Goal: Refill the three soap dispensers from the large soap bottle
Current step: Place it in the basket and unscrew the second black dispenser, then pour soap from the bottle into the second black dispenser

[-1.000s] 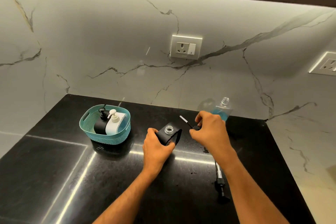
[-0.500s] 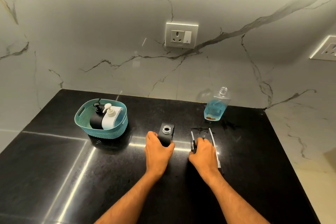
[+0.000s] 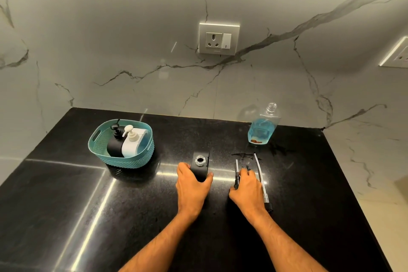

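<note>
A black soap dispenser with its pump off and its neck open stands on the black counter. My left hand grips its near side. To the right, my right hand lies over a black pump head that rests on the counter, tube pointing away. A second pump with a white tube lies just right of that hand. The large clear soap bottle, uncapped and holding blue liquid, stands at the back right. Another black dispenser and a white one sit in a teal basket.
Marble walls close off the back and the right side of the counter. A socket plate is on the back wall and another on the right wall. A small wet smear marks the counter beyond the pumps.
The right hand has brought the pump head down from beside the dispenser and laid it on the counter. The left hand has set the dispenser upright and keeps hold of it.
</note>
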